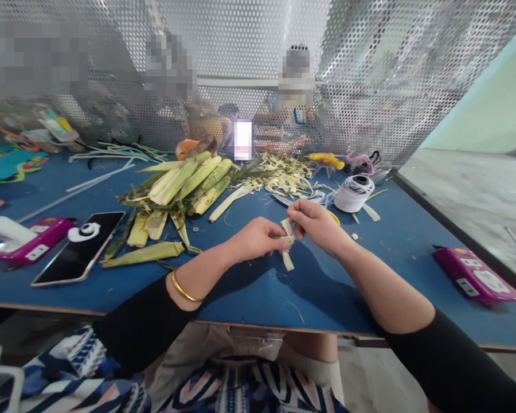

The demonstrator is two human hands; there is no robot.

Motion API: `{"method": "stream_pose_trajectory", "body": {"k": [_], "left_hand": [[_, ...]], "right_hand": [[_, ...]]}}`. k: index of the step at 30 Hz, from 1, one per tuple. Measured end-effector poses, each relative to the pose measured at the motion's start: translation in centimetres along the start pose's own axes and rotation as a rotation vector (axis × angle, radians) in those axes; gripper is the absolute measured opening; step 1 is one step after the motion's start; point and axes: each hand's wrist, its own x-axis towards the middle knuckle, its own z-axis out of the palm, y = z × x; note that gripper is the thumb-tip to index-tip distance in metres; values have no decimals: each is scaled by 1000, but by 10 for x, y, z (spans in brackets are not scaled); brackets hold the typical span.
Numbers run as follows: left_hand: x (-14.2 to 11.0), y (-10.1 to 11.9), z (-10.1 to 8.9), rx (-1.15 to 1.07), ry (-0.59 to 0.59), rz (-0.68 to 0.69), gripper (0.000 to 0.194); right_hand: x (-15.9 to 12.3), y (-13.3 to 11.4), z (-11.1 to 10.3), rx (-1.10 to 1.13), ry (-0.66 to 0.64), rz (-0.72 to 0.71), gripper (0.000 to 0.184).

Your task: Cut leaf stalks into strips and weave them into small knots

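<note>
Pale strips of corn husk (288, 260) cross each other between my hands, just above the blue table. My left hand (258, 238) pinches the strips from the left, thumb and fingers pressed together. On the other side, my right hand (315, 222) has its fingertips closed on the upper end of the husk. Part of the folded piece is hidden behind the fingers. Beyond my left hand lies a pile of green-yellow corn husks (189, 182). A heap of husk scraps (290, 175) spreads behind my hands. Close to my right hand stands a spool of white thread (353, 194).
On the left are a black phone (79, 252) and a purple box (36, 242); another purple box (477, 274) sits at the right. Yellow-handled scissors (327, 159) lie at the back. A perforated metal screen (258, 57) closes off the table's far side, with people visible behind it.
</note>
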Motion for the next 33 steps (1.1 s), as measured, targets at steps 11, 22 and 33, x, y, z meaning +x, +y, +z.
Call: {"method": "stream_pose_trajectory", "body": {"k": [11, 22, 33], "left_hand": [[1, -3, -2, -222, -128, -42, 24], [0, -1, 7, -345, -137, -121, 36], [4, -4, 1, -463, 114, -153, 34]], "right_hand": [[-1, 6, 5, -259, 169, -184, 12], [-2, 1, 11, -330, 67, -123, 17], [5, 6, -4, -123, 3, -7, 30]]}}
